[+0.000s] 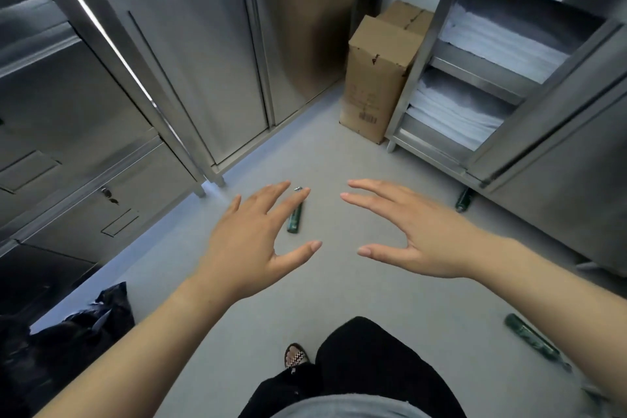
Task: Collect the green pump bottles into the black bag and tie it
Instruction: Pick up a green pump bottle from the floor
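Three green pump bottles lie on the grey floor. One bottle lies in the middle, partly hidden behind the fingers of my left hand. A second bottle rests under the edge of the right cabinet. The third bottle lies at the lower right, next to my right forearm. My right hand is held out beside the left. Both hands are open with fingers spread, well above the floor, holding nothing. The black bag sits crumpled on the floor at the lower left.
Steel cabinets line the left and back. An open steel cabinet with folded white linen stands on the right. A tall cardboard box fills the far corner. My black-trousered leg and sandalled foot are at the bottom.
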